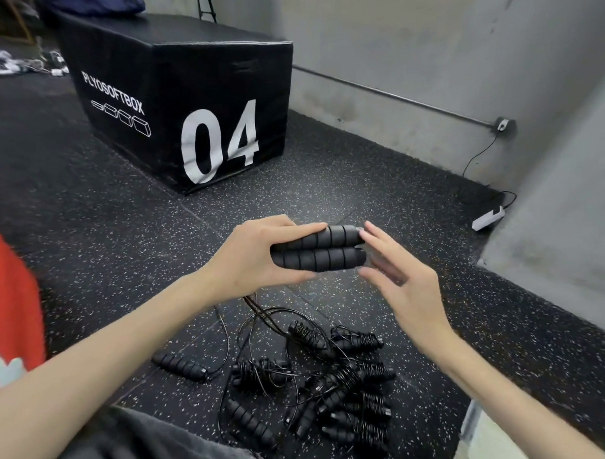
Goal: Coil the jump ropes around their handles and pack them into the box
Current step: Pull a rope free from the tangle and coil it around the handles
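My left hand [250,262] grips two black ribbed foam jump rope handles [324,249], held side by side and level above the floor. Their thin black cord [254,308] hangs from under my left palm toward the floor. My right hand [404,284] is open, fingers spread and blurred, its fingertips at the right ends of the handles. On the floor below lies a pile of jump ropes [337,382], several with cord coiled around their handles, others loose, such as a single handle [179,366] at the left.
A black plyo soft box marked 04 [186,96] stands on the speckled rubber floor ahead. A grey wall runs along the right, with a white power strip [487,217] at its foot. A pale box edge [486,439] shows at the lower right. Red fabric [9,308] is at the left.
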